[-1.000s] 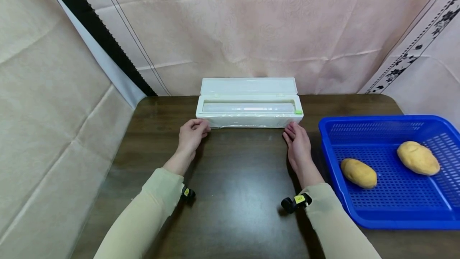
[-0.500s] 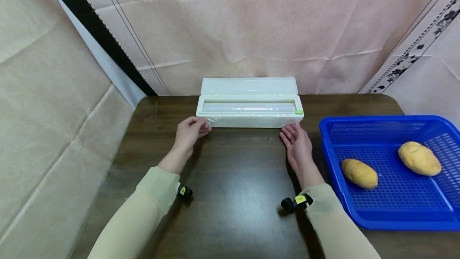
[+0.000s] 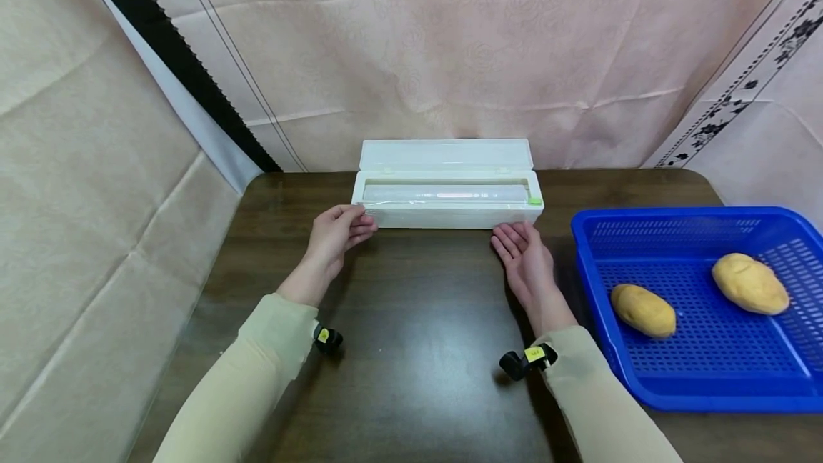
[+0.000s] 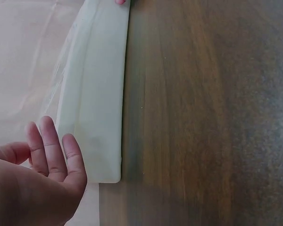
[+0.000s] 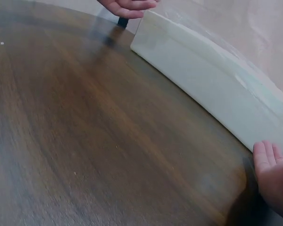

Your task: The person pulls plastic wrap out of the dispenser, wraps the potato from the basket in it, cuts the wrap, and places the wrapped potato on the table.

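Note:
A long white cling film dispenser box point(image 3: 444, 217) stands at the table's back edge with its lid point(image 3: 444, 154) raised. Inside lies a roll of clear cling film point(image 3: 444, 193). A strip of the film comes over the front lip. My left hand point(image 3: 334, 236) pinches the film between thumb and forefinger at the box's front left corner, other fingers loosely extended, as the left wrist view shows. At the front right corner my right hand point(image 3: 527, 259) holds the film's other end, palm up; its pinch is largely hidden. Its outer fingers lie close to the box front point(image 5: 203, 84).
To the right stands a blue plastic basket point(image 3: 720, 400) holding two yellow potatoes, one smaller point(image 3: 643, 310), one larger point(image 3: 749, 284). A small green cutter slider point(image 3: 534, 201) sits at the box's right end. Behind the dark wooden table point(image 3: 418, 349) hangs pale cloth point(image 3: 450, 56).
The film's loose edge has risen from the box front towards its upper lip. My left hand has moved slightly left and up; my right hand has turned more palm up. The box stays put.

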The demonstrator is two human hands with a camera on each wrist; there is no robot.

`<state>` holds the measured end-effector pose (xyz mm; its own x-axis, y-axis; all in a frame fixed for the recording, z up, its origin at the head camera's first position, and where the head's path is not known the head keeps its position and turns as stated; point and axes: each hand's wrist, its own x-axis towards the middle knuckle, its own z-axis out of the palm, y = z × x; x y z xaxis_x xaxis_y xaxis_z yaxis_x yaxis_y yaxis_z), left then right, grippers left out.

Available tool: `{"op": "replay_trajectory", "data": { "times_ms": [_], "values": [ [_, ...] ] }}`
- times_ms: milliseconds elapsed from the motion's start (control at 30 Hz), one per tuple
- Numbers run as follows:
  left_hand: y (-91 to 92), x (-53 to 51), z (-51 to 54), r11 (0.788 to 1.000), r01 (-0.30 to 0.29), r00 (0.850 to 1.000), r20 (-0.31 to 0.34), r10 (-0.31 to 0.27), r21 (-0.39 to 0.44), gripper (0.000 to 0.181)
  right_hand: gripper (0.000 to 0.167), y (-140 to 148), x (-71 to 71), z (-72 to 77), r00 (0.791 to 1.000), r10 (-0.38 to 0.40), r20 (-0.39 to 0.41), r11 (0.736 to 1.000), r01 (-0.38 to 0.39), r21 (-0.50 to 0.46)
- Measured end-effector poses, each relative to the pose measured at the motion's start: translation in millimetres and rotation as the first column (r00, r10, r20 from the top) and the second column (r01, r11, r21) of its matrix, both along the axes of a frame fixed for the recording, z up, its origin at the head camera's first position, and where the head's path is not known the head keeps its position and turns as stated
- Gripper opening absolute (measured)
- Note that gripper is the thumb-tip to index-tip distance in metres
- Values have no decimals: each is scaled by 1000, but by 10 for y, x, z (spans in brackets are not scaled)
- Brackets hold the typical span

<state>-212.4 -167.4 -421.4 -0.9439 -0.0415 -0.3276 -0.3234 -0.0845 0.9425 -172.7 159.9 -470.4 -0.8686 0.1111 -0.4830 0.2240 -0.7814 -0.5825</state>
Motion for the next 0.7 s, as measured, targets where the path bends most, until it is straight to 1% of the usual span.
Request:
{"op": "replay_trajectory", "data": {
  "times_ms": [167,300,367,567,700],
  "values": [
    [-7,-2,-9,1000,5,1000,14,-5,-13,32,49,-14,-3,11,1000,-17,-12,991,15,-131],
    [-17,-6,-17,1000,4,1000,23,-3,-13,30,41,-58,-23,14,1000,-27,-15,979,23,-201],
    [-23,-7,-18,1000,3,1000,26,-3,-7,29,37,-96,-33,9,1000,-25,-16,976,21,-216],
    [-21,0,11,1000,9,999,33,-10,15,32,37,-231,-59,-12,1000,1,-25,980,-6,-199],
    [-27,1,6,1000,9,999,43,-10,19,34,33,-293,-62,-12,1000,8,-20,979,-12,-203]
  ]
}}
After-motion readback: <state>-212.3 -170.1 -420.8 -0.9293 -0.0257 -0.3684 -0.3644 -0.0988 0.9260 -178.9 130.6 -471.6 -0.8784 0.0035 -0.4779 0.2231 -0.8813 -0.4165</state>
